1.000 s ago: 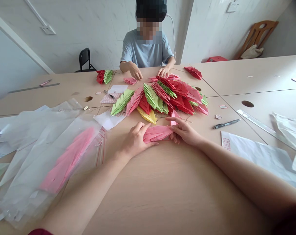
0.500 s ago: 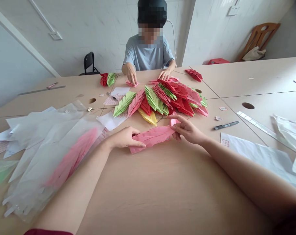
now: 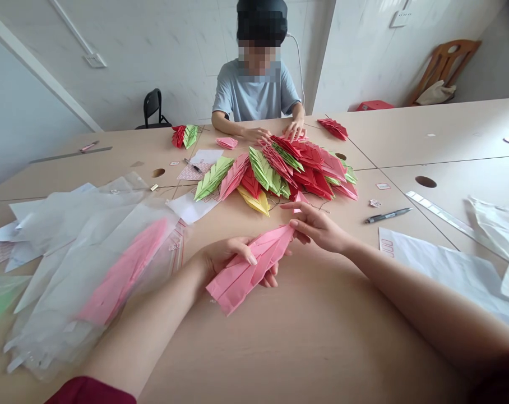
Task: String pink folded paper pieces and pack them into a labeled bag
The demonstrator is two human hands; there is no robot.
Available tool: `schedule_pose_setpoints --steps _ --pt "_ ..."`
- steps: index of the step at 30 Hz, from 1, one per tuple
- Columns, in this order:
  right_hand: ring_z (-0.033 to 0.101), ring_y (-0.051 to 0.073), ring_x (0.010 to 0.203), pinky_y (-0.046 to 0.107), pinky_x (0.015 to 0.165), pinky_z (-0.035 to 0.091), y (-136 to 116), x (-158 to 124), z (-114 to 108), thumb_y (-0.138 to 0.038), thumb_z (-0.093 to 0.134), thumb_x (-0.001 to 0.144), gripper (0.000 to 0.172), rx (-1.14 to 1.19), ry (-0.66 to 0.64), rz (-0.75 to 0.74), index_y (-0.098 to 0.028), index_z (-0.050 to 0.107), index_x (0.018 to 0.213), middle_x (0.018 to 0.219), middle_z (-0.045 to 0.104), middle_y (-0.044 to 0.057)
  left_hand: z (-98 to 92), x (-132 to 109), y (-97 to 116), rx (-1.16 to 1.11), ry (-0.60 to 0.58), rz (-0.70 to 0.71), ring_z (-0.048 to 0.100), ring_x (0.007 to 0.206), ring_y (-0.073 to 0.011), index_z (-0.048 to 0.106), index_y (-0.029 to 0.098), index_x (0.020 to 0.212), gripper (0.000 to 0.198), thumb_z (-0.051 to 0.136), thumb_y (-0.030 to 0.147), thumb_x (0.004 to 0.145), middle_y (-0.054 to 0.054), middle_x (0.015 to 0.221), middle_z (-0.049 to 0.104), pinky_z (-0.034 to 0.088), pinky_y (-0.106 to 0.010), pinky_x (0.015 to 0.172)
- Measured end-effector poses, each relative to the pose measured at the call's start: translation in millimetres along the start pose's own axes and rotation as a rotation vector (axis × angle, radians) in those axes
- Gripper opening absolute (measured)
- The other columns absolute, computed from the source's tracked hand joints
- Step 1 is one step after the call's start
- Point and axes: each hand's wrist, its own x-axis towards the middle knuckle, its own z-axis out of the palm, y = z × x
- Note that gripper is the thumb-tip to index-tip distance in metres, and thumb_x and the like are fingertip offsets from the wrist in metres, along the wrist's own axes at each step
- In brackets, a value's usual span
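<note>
At the clock's hub, above the worktop (image 3: 305,336), is one pink folded paper (image 3: 265,252); the left hand (image 3: 226,252) grips its middle, the right hand (image 3: 322,229) pinches its narrow end; one yellow piece (image 3: 253,200) lies at twelve o'clock, one pen (image 3: 388,215) between two and three; a heap (image 3: 317,154) towards one defies counting. Open room runs to six between two forearms (image 3: 140,331); plastic sleeves (image 3: 61,286) border the left one at nine.

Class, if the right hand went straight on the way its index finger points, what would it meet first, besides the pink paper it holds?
Probably the yellow folded paper at the near edge of the pile; depth is unclear, so the right hand might pass above it.
</note>
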Motion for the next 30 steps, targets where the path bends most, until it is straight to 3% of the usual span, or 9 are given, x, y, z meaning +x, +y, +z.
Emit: schedule_pose_setpoints --steps 6,10,16,23,30 --pt "0.05 0.01 0.059 0.024 0.055 0.039 3 2 -5 -0.033 0.055 0.091 0.021 -0.417 0.131 -0.033 -0.022 0.066 0.105 0.073 0.06 0.0 -4.5 -7 3 -0.012 0.131 0.018 0.067 0.079 -0.0202 0.045 0.012 0.128 0.042 0.045 0.027 0.089 -0.007 0.09 0.064 0.048 -0.033 0.077" --pt "0.049 0.009 0.056 0.023 0.056 0.038 8 3 -2 -0.027 0.056 0.09 0.013 -0.644 0.198 -0.146 -0.021 0.068 0.089 0.07 0.062 -0.001 -5.3 -8 5 0.035 0.139 -0.02 0.066 0.078 -0.0205 0.042 0.008 0.129 0.042 0.043 0.025 0.091 -0.009 0.087 0.066 0.046 -0.032 0.074" --pt "0.055 0.015 0.069 0.026 0.062 0.04 17 3 -2 -0.027 0.045 0.096 0.015 -0.899 0.234 -0.236 -0.019 0.056 0.091 0.088 0.064 0.005 -4.7 -6 7 0.019 0.177 -0.102 0.063 0.072 -0.0179 0.047 0.009 0.127 0.043 0.046 0.03 0.09 -0.007 0.082 0.065 0.045 -0.031 0.073" --pt "0.058 0.021 0.092 0.029 0.067 0.045 20 3 -4 -0.022 0.04 0.097 0.013 -0.992 0.509 -0.243 -0.02 0.053 0.097 0.104 0.06 0.01 -3.3 -5 9 0.0 0.169 -0.147 0.061 0.07 -0.0162 0.051 0.006 0.123 0.043 0.05 0.03 0.087 -0.006 0.077 0.063 0.046 -0.032 0.075" --pt "0.055 0.024 0.1 0.037 0.084 0.044 23 4 -4 -0.022 0.043 0.097 0.01 -1.081 0.602 -0.314 -0.02 0.053 0.098 0.109 0.061 0.011 -1.1 -4 7 -0.04 0.228 -0.097 0.061 0.069 -0.0158 0.052 0.006 0.123 0.044 0.049 0.034 0.09 -0.006 0.077 0.061 0.046 -0.03 0.073"
